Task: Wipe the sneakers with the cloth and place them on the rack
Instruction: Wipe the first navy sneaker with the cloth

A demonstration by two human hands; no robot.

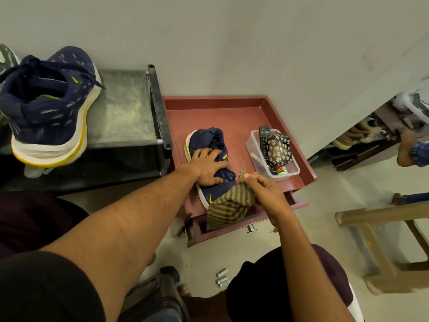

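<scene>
The left hand point(206, 165) grips the navy, yellow-trimmed mesh sneaker point(217, 138) on the reddish rimmed tabletop point(222, 115); at its 5 o'clock, the right hand point(264, 189) pinches the striped olive cloth point(229, 205). Hard wiping could shove the sneaker off the near edge.

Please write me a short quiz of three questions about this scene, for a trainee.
1. True or false: the left hand holds the sneaker on the table.
2. What does the right hand pinch? A) cloth B) remote C) box
3. Fill in: the other sneaker stands on the ____.
Key: 1 true; 2 A; 3 rack.
</scene>
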